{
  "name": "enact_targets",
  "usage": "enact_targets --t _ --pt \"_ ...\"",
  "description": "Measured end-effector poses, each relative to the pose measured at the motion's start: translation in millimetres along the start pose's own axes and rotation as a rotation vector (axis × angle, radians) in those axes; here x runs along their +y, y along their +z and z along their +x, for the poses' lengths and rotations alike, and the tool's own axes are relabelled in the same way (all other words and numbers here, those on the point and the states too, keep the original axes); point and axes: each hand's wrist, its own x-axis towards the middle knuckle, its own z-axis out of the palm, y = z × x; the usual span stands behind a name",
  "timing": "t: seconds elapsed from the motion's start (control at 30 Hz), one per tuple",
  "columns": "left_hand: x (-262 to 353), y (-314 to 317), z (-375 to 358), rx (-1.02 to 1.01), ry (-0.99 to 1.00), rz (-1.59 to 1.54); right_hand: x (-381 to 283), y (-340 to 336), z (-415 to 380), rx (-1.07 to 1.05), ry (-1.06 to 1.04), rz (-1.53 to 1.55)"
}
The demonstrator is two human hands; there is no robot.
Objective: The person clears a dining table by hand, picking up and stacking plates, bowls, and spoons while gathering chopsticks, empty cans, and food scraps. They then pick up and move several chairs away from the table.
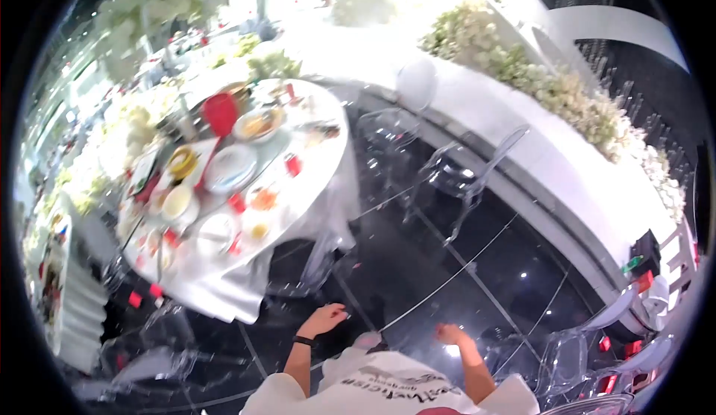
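My left hand (326, 318), with a dark band on its wrist, hangs over the dark floor below the table's right side. Its fingers are loosely bent and a little apart, with nothing visible in them. My right hand (450, 334) hangs over the floor tiles, slightly blurred, its fingers loosely bent and no object showing in it. Neither hand touches anything. Nearest to my left hand is a clear chair (302, 269) by the round table (317, 184). On the table are a large plate (231, 167), a white bowl (180, 205), a red can-like item (292, 164) and a yellow container (181, 163).
Clear chairs (456, 173) stand between the table and a curved white platform (537, 135) edged with white flowers (574, 102). More clear chairs (563, 363) are at lower right, near small red boxes (633, 349). Red pieces (135, 299) lie at lower left, beside another white-draped table (82, 318).
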Motion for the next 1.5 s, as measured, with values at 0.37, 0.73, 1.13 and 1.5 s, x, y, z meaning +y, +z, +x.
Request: enact_targets --t 0.37,0.73,1.13,1.5 --pt "236 -32 443 -0.173 0.437 -0.033 75 -201 251 -0.023 0.066 0.013" --pt "148 -151 530 0.517 -0.18 -0.484 -132 -358 685 -0.05 -0.731 -0.082" --pt "54 -283 677 1.076 -0.222 -0.853 -448 -263 1013 0.206 -1.16 -0.464" --pt "39 -353 713 1.276 -0.419 -0.813 -512 -233 1069 -0.184 -1.049 -0.719"
